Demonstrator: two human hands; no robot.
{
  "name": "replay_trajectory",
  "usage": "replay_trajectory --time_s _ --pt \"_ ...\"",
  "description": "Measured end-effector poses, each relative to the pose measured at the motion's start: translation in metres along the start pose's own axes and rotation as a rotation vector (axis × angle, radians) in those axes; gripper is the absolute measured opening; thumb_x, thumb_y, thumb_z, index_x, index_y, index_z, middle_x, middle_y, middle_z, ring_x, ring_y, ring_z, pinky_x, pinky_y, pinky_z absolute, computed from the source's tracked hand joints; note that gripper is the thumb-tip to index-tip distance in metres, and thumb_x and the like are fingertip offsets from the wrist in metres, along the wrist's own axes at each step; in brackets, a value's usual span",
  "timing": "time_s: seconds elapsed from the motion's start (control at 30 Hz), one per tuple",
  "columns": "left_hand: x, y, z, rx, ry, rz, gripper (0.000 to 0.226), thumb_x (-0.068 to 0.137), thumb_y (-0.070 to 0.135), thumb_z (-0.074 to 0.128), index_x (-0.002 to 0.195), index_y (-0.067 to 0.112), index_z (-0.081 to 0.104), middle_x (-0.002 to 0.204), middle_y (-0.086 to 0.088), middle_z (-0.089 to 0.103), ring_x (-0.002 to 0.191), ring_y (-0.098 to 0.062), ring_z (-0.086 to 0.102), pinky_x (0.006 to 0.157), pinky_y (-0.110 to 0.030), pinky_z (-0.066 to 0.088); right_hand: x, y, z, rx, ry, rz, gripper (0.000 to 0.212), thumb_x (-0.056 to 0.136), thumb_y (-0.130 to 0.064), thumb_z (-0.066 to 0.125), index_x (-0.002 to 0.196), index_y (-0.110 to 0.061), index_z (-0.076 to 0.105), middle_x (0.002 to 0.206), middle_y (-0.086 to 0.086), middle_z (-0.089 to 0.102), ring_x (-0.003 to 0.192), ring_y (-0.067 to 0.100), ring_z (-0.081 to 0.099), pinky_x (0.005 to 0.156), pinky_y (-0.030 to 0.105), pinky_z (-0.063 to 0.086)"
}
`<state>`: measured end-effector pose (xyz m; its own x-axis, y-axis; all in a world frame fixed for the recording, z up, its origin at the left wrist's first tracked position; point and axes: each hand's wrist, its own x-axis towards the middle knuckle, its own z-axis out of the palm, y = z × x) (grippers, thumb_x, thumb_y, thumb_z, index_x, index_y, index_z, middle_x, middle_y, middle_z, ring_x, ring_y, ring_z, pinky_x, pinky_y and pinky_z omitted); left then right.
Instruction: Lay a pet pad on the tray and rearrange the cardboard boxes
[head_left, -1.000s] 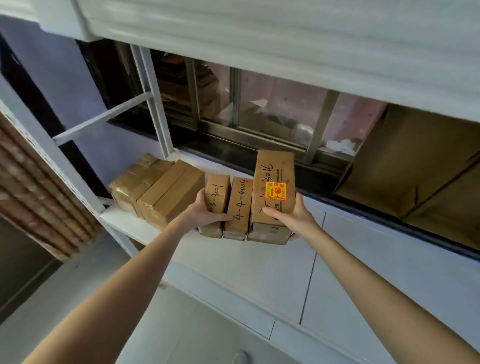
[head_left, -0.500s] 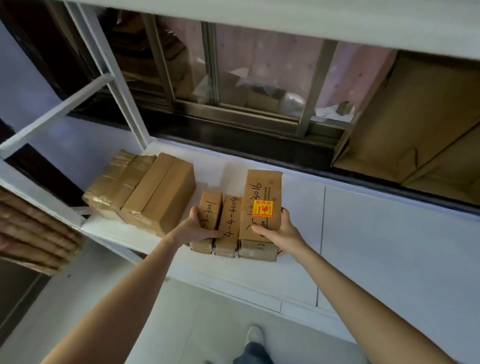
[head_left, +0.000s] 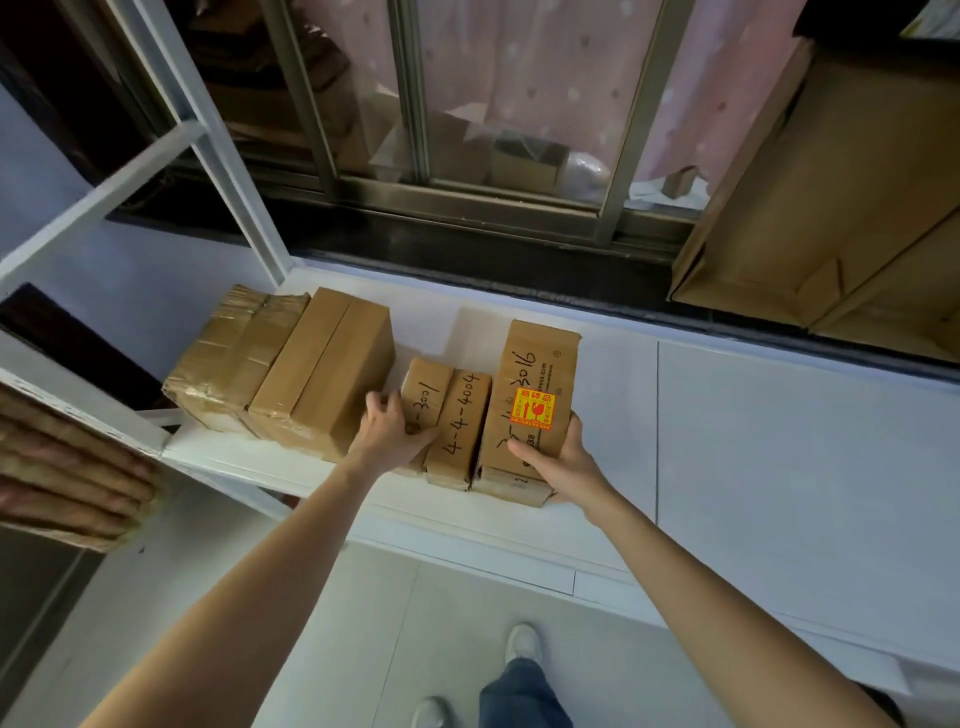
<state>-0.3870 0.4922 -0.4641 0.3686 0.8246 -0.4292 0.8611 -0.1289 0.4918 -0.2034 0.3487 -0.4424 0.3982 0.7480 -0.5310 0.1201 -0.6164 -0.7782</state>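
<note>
We are in the box half of the job, as far as we can judge. Our left hand (head_left: 392, 431) presses against the left side of the small box marked 3001 (head_left: 427, 395), fingers curled over its far edge. Our right hand (head_left: 558, 457) grips the near right corner of the taller box with the orange fragile sticker (head_left: 535, 400). Between them stands the box marked 4-4-4004 (head_left: 460, 423), so the 3 are squeezed together as 1 row on the white shelf (head_left: 727, 441).

Just left of our left hand sit 2 larger boxes, a plain brown box (head_left: 322, 369) and a tape-wrapped box (head_left: 228, 353) touching it. A narrow gap separates them from our row, so closing it looks like the step in hand.

No pet pad and no tray appear anywhere in view, so we cannot tell whether that part is done. A big open carton (head_left: 810, 197) leans at the far right, untouched.
</note>
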Motion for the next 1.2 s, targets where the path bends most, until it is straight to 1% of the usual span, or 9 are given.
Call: replay_trajectory --time_s 0.13,0.23,0.33,0.4,0.57,0.7,0.93,1.03,1.2 --pt "0.001 0.003 -0.004 0.125 0.051 0.076 0.087 0.090 0.042 0.055 0.149 0.007 0.001 0.141 -0.019 0.022 0.135 -0.035 0.025 0.110 -0.043 0.029 0.000 -0.003 0.006 -0.011 -0.003 -0.009 0.088 0.077 -0.053 0.067 0.142 -0.032 0.011 0.130 -0.005 0.055 0.117 0.023 0.054 0.098 0.048 0.047" --pt "-0.001 0.002 -0.004 0.162 0.093 0.115 0.080 0.088 0.040 0.056 0.148 0.011 0.011 0.142 -0.017 0.026 0.134 -0.032 0.028 0.106 -0.042 0.036 0.003 -0.009 0.010 -0.020 -0.013 -0.019 0.088 0.079 -0.050 0.066 0.143 -0.031 0.009 0.132 -0.005 0.053 0.114 0.022 0.054 0.098 0.048 0.048" --pt "-0.004 0.000 -0.002 0.298 0.169 0.243 0.076 0.087 0.040 0.057 0.147 0.013 0.018 0.152 -0.013 0.019 0.141 -0.030 0.020 0.113 -0.042 0.028 0.006 -0.013 0.016 -0.026 -0.025 -0.031 0.086 0.081 -0.048 0.065 0.143 -0.030 0.009 0.131 -0.005 0.053 0.110 0.020 0.054 0.097 0.048 0.049" --pt "-0.005 0.000 0.001 0.368 0.119 0.310 0.076 0.087 0.041 0.055 0.149 0.018 0.016 0.156 -0.009 0.015 0.144 -0.028 0.013 0.117 -0.044 0.019 0.008 -0.017 0.021 -0.035 -0.030 -0.037 0.086 0.081 -0.049 0.065 0.143 -0.030 0.009 0.133 -0.004 0.053 0.115 0.023 0.055 0.097 0.049 0.049" --pt "-0.004 -0.002 0.002 0.387 -0.032 0.264 0.077 0.088 0.045 0.050 0.150 0.024 0.009 0.160 -0.001 0.001 0.147 -0.025 -0.001 0.118 -0.047 0.012 0.011 -0.023 0.030 -0.056 -0.028 -0.039 0.086 0.081 -0.049 0.063 0.144 -0.028 0.008 0.134 -0.003 0.053 0.118 0.026 0.055 0.098 0.045 0.048" --pt "-0.003 -0.005 0.000 0.389 -0.041 0.270 0.077 0.089 0.048 0.049 0.150 0.025 0.009 0.161 -0.001 0.000 0.148 -0.024 -0.001 0.118 -0.047 0.012 0.012 -0.022 0.031 -0.093 -0.023 -0.021 0.087 0.082 -0.052 0.062 0.145 -0.028 0.007 0.135 -0.002 0.053 0.120 0.027 0.053 0.098 0.037 0.042" --pt "-0.009 -0.002 -0.009 0.416 -0.015 0.310 0.073 0.090 0.047 0.050 0.150 0.024 0.014 0.161 0.000 0.000 0.148 -0.023 -0.004 0.117 -0.045 0.010 0.006 -0.029 0.027 -0.113 -0.060 0.016 0.099 0.078 -0.056 0.064 0.147 -0.023 0.001 0.140 -0.002 0.049 0.126 0.027 0.049 0.104 0.041 0.037" --pt "-0.013 -0.001 -0.016 0.433 0.015 0.351 0.073 0.089 0.045 0.051 0.149 0.024 0.016 0.161 -0.003 0.002 0.148 -0.024 -0.003 0.118 -0.045 0.010 0.001 -0.030 0.021 -0.132 -0.062 0.055 0.110 0.077 -0.061 0.062 0.149 -0.022 -0.011 0.147 0.000 0.042 0.134 0.028 0.041 0.109 0.042 0.031" --pt "-0.029 0.009 -0.032 0.452 0.015 0.380 0.076 0.090 0.049 0.049 0.150 0.026 0.010 0.161 -0.004 0.000 0.148 -0.026 -0.004 0.118 -0.047 0.009 -0.020 -0.041 0.009 -0.128 -0.023 0.031 0.108 0.079 -0.057 0.061 0.149 -0.021 -0.014 0.154 0.006 0.030 0.139 0.029 0.034 0.109 0.041 0.030"
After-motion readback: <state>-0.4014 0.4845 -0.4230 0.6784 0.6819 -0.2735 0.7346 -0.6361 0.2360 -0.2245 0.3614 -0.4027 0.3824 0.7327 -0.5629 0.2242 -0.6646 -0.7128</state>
